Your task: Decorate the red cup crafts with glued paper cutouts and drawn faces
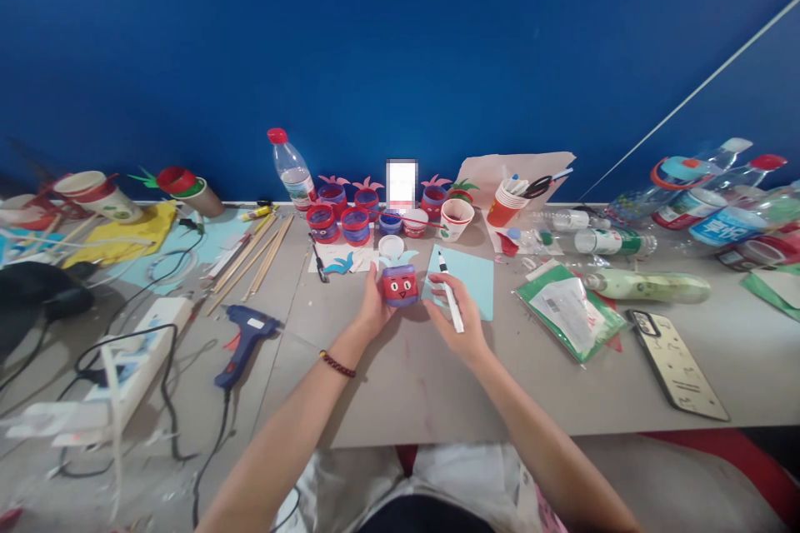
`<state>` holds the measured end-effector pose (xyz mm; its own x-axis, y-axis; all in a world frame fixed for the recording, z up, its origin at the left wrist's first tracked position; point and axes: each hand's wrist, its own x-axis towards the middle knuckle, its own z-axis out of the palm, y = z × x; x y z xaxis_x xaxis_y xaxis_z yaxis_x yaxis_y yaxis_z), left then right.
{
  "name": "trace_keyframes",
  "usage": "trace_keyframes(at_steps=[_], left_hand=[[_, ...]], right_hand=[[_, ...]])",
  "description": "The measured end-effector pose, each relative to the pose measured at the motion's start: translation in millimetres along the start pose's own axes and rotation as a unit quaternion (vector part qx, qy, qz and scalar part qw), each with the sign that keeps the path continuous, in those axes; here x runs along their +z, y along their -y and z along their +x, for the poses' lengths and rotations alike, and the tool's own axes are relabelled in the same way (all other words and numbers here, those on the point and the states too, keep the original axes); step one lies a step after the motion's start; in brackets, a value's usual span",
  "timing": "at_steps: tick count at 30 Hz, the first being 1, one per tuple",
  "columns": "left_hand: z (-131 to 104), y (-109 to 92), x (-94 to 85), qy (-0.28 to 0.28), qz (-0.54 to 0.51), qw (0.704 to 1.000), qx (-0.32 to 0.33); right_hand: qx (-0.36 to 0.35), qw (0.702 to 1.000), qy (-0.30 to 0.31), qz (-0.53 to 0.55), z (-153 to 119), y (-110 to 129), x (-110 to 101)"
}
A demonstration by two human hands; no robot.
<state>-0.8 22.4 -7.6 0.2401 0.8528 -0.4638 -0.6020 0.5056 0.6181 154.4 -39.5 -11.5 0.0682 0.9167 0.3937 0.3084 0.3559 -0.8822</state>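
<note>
My left hand is wrapped round the side of a small painted cup, red and purple with a drawn face and light-blue paper leaves on top. In my right hand is a white marker, its dark end pointing up and away from me. The marker is apart from the cup. Under and beyond my right hand lies a light-blue paper sheet. Just behind the held cup are a white lid or dish and a blue paint pot.
Several painted cups stand at the back beside a plastic bottle. At left lie a glue gun, wooden sticks and a power strip. At right are a green packet, a phone and several bottles.
</note>
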Motion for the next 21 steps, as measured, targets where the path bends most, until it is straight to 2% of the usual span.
trace_keyframes(at_steps=[3,5,10,14,21], left_hand=[[-1.5,2.0,-0.1,0.019,0.025,0.999,0.008],[-2.6,3.1,0.4,0.037,0.040,0.998,0.022],[-4.5,5.2,2.2,0.060,0.068,0.995,0.049],[-4.6,6.1,2.8,0.065,0.059,0.994,0.062],[-5.6,6.8,-0.7,0.059,0.084,0.993,0.050]], right_hand=[[-0.083,0.992,0.025,-0.088,-0.5,0.5,1.5],[-0.113,0.985,0.040,-0.127,-0.2,1.1,2.0],[-0.132,0.977,0.049,-0.158,1.7,2.0,1.1],[-0.173,0.961,0.052,-0.211,3.3,-0.9,-0.1],[-0.188,0.957,0.059,-0.212,4.1,-1.3,-1.4]])
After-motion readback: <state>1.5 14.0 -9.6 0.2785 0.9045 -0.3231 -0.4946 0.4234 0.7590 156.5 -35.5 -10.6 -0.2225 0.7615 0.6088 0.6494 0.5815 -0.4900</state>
